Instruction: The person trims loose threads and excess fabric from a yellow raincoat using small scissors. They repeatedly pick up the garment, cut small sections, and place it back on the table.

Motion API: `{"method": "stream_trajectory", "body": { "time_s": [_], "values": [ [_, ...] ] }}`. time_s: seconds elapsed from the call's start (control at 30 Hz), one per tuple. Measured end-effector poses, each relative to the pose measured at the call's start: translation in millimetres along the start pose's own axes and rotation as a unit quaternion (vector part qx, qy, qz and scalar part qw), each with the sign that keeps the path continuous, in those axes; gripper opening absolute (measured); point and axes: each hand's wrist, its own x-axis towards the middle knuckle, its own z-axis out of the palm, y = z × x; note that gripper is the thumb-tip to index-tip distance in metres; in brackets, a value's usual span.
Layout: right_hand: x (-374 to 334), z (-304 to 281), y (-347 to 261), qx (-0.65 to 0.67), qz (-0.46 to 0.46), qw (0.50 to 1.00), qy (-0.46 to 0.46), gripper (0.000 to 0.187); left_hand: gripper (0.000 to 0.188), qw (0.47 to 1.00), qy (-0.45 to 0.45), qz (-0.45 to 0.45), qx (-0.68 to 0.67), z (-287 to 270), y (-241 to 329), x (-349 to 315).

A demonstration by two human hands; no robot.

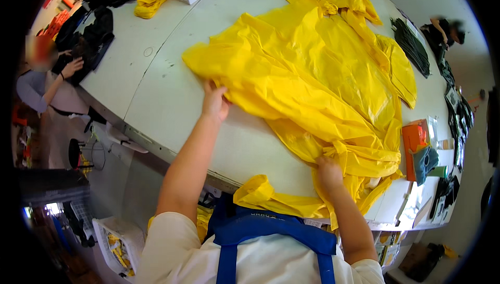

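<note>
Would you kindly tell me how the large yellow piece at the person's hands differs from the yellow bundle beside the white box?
Size: the large yellow piece covers much more of the table than the yellow bundle.
Pose: the large yellow piece lies spread and wrinkled; the yellow bundle is gathered narrow.
Contact: the right hand grips the large yellow piece; neither hand touches the yellow bundle.
Both are bright yellow.

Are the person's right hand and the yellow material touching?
Touching. The head view shows the right hand closed on gathered folds of the yellow material.
</note>
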Motion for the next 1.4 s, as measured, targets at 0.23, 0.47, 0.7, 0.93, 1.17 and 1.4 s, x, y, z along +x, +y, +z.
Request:
{"method": "stream_trajectory", "body": {
  "time_s": [0.23, 0.47, 0.7, 0.93, 1.17, 1.4],
  "values": [
    [-35.7, -160.9, 34.5, 0.720, 0.198, 0.665, -0.002, 0.028, 0.043, 0.717, -0.352, 0.526, 0.292, 190.4, 170.1, 15.6],
    [11.2, -125.5, 32.1, 0.490, 0.346, 0.799, -0.040, 0.033, 0.047, 0.567, -0.364, 0.260, 0.692, 126.7, 121.4, 46.1],
    [-16.7, -51.7, -59.8, -0.034, 0.121, 0.966, 0.225, 0.056, 0.068, 0.801, -0.106, 0.116, 0.578, -92.4, 14.6, -27.3],
    [-59.6, -33.2, -78.9, -0.199, 0.203, 0.954, 0.090, 0.071, 0.089, 0.672, 0.039, 0.255, 0.694, -17.4, -10.8, 5.5],
    [-86.5, -12.1, -48.3, -0.103, 0.169, 0.974, 0.110, 0.058, 0.075, 0.671, 0.022, 0.478, 0.567, 2.2, 45.7, 74.9],
    [-148.4, -134.0, 5.2, 0.471, 0.378, 0.788, 0.118, 0.035, 0.015, 0.536, -0.314, 0.465, 0.631, 47.1, 172.8, 53.1]
  ]
}}
